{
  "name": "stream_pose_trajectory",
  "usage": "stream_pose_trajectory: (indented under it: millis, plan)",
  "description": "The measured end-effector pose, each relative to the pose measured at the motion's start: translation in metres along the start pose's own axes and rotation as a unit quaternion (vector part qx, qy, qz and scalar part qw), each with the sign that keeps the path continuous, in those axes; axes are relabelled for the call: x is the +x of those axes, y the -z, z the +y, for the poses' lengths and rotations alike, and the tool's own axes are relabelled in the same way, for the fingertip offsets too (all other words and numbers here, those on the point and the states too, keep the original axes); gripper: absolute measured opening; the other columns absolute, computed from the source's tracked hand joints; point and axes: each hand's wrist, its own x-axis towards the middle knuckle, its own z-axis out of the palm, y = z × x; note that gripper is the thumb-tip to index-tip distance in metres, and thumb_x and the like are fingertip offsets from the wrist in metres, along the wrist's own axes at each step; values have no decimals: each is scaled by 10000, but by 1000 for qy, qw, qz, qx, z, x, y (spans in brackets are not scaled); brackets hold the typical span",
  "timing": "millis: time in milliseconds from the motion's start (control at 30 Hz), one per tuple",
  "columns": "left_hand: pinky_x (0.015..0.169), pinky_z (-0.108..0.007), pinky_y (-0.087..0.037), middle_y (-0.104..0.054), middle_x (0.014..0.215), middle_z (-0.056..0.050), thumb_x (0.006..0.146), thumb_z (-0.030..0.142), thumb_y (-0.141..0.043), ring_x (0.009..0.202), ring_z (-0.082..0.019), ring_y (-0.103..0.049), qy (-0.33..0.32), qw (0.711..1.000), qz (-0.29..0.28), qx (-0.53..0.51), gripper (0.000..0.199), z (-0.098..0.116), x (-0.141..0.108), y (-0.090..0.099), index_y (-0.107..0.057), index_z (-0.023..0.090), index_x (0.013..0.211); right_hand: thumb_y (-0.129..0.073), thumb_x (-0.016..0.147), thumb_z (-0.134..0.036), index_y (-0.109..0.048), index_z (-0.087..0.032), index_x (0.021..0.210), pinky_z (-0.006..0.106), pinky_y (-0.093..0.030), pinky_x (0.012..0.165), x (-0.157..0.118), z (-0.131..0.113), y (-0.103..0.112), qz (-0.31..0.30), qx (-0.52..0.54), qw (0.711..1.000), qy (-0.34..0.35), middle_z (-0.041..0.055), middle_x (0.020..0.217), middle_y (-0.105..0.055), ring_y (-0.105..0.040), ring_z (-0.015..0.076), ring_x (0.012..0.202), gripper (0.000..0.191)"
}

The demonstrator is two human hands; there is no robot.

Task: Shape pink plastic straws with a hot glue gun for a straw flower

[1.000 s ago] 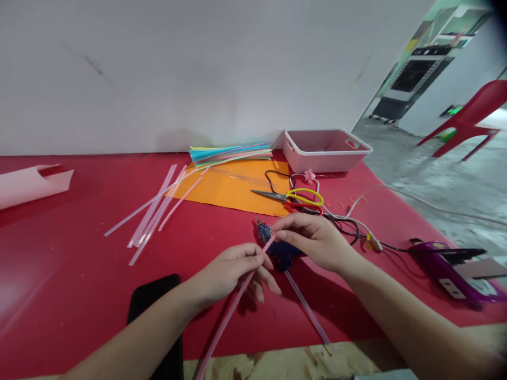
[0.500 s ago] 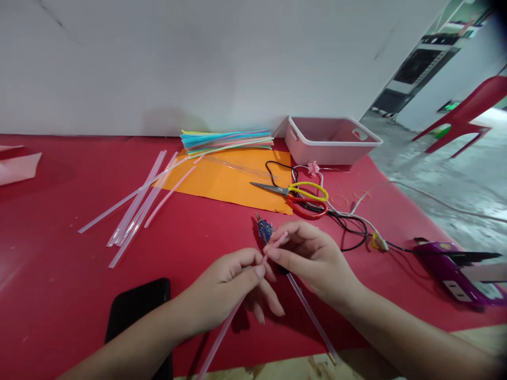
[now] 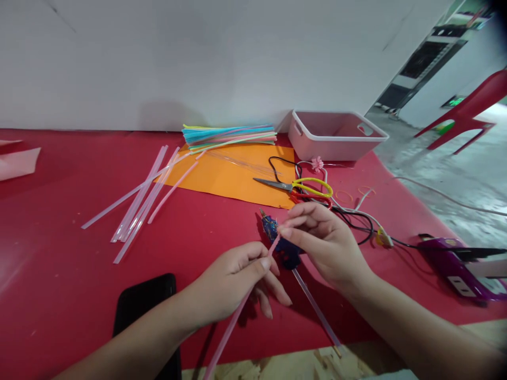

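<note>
Here the left hand (image 3: 240, 279) is pinching a thin pink strip (image 3: 228, 333) just below its upper end, thumb against forefinger, while the other fingers are spreading loosely beneath. The right hand (image 3: 327, 240) is gripping the tip, its fingers closing narrowly on it. So the strip is slanting between both hands above the red surface (image 3: 214, 227), its lower part running out of frame at the bottom. The step in hand looks to be working that end; the next move is probably calling for a steady left pinch and fine right-fingertip control. Both forearms are reaching in from the near corners, wrists converging, with the blue glue gun (image 3: 289, 257) lying just beyond the fingers.
</note>
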Motion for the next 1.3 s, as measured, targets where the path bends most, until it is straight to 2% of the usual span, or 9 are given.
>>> stream_pose_trajectory:
  millis: [200, 300, 367, 567, 700, 867, 1100, 1200, 1300]
  plan:
    - [407, -151, -434, -739, 783, -2, 1056, 251, -491, 441, -66, -589, -52, 987, 117, -101, 172, 1, 2, 2, -596, 182, 940, -721, 910, -279, -672, -250, 919, 276, -581, 774, 20, -6, 37, 202, -162, 953, 160, -17, 794, -712, -691, 128, 761, 57]
    - [350, -95, -215, -559, 582, 78, 1063, 226, -484, 354, -24, -294, -61, 963, 199, -171, 153, 3, 4, 7, -630, 182, 1045, -568, 1013, -339, -692, -251, 1074, 305, -557, 681, 22, -9, 60, 127, -272, 940, 161, -32, 647, -627, -638, 146, 625, 164]
    - [363, -94, -190, -570, 597, 63, 1042, 144, -490, 390, -26, -270, -59, 954, 227, -187, 146, 5, 5, 10, -634, 155, 1063, -591, 1003, -354, -697, -240, 1131, 310, -547, 652, 19, -8, 70, 53, -374, 911, 164, -22, 662, -653, -643, 153, 613, 201]
    - [447, -140, -369, -736, 850, -78, 998, 22, -452, 519, -44, -476, -58, 948, 249, -190, 203, 7, 5, 7, -591, 130, 895, -580, 931, -183, -685, -245, 1256, 428, -565, 1060, 3, -6, 80, -201, -527, 791, 237, 126, 1320, -666, -663, 262, 1262, 347]
    - [533, -204, -471, -677, 814, -29, 981, 107, -551, 602, -92, -570, -55, 956, 252, -140, 152, 7, 6, 8, -673, 145, 897, -525, 777, -67, -563, -220, 1411, 476, -544, 1113, -4, 0, 74, -242, -567, 754, 227, 149, 1408, -620, -612, 295, 1341, 653]
    - [781, -321, -529, -702, 840, -31, 909, 276, -697, 770, -177, -665, -100, 956, 266, 75, 133, 3, 4, 15, -738, 176, 987, -556, 737, -82, -626, -204, 1216, 484, -593, 993, 2, 11, 76, -193, -597, 749, 212, 142, 1244, -673, -693, 298, 1133, 499]
    - [782, -382, -450, -699, 877, -68, 960, 260, -607, 898, -278, -607, -156, 803, 271, 508, 57, -14, 6, 18, -607, 229, 913, -598, 835, -90, -643, -253, 1209, 450, -577, 953, 11, -8, 110, -135, -587, 728, 327, 144, 1267, -670, -687, 300, 1157, 411]
    - [806, -404, -440, -689, 914, -95, 1015, 270, -523, 887, -286, -583, -143, 744, 251, 603, 140, -14, 6, 15, -592, 214, 907, -602, 848, -68, -671, -288, 1193, 462, -552, 930, 10, -17, 118, -151, -587, 714, 350, 135, 1233, -698, -696, 299, 1133, 415]
    - [852, -443, -441, -687, 1005, -139, 1040, 285, -477, 934, -315, -589, -124, 722, 241, 636, 183, -8, 0, 10, -609, 189, 957, -576, 842, -50, -675, -306, 1207, 442, -554, 879, 9, -23, 120, -188, -585, 708, 348, 104, 1103, -745, -721, 264, 995, 456]
